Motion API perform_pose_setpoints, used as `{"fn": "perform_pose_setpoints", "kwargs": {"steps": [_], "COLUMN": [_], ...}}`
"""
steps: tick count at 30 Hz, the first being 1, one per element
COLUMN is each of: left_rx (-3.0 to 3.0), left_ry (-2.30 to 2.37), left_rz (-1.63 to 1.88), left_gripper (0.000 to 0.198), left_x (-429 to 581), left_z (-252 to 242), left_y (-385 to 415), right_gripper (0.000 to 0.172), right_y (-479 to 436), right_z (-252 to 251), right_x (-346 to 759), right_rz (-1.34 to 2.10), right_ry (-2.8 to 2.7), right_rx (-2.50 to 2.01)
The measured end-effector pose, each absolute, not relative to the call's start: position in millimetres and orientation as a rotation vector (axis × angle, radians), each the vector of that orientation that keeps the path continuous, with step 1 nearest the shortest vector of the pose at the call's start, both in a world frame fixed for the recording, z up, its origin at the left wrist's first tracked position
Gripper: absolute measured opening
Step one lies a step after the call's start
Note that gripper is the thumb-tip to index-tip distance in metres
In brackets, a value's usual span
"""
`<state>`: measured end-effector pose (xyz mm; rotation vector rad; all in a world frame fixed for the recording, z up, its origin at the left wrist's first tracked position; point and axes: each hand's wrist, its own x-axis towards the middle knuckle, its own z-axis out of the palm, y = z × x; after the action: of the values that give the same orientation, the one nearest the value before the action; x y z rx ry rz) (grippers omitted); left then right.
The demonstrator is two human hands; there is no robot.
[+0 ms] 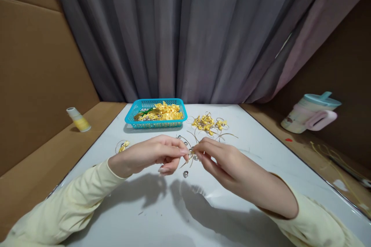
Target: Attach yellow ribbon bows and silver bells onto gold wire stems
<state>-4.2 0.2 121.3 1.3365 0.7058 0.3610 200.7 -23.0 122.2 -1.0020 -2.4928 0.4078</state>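
My left hand (158, 152) and my right hand (228, 162) meet above the middle of the white table (139, 216), fingertips pinched a short gap apart. Between them is a thin gold wire (183, 165), and both hands seem closed on it; the fingers cover much of it. Silver beads (196, 158) show around the fingertips, some partly hidden. Just below lies a single silver heart-shaped bead (186, 174). Beyond my right hand is a pile of yellow bows with gold wire loops (206, 123). A lone yellow bow on a loop (124, 146) rests beside my left wrist.
A blue basket (155, 124) holding yellow bows, silver beads and wires stands at the table's far side. On brown cardboard are a white-and-yellow bottle (79, 119) at left and a lidded cup (310, 114) at right. Grey curtains (168, 38) hang behind.
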Motion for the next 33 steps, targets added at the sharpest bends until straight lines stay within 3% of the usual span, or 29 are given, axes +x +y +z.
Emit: {"fn": "perform_pose_setpoints", "kwargs": {"steps": [3, 7, 10, 18, 24, 28, 33], "left_rx": [1.404, 1.588, 1.729, 2.121, 2.500, 2.222, 1.808], "left_ry": [0.737, 0.847, 0.923, 1.078, 1.070, 1.038, 0.902], "left_rz": [0.385, 0.357, 0.338, 0.457, 0.640, 0.533, 0.471], "left_gripper": [0.018, 0.024, 0.026, 0.022, 0.018, 0.024, 0.027], "left_x": [-4, -1, 0, 1, 2, 0, 0], "left_z": [123, 129, 131, 125, 121, 128, 135], "left_y": [-2, -8, -12, -18, -25, -25, -17], "right_gripper": [0.024, 0.026, 0.023, 0.013, 0.023, 0.033, 0.031], "right_y": [-19, -13, -11, -15, -29, -33, -28], "right_z": [130, 138, 138, 124, 110, 109, 104], "right_x": [201, 203, 203, 203, 197, 195, 195], "right_rz": [0.577, 1.139, 1.222, 0.731, -0.303, -0.721, -0.908], "right_ry": [-2.402, -2.305, -2.263, -2.361, -2.417, -2.376, -2.249], "right_rx": [-1.056, -1.126, -1.103, -0.991, -0.792, -0.631, -0.562]}}
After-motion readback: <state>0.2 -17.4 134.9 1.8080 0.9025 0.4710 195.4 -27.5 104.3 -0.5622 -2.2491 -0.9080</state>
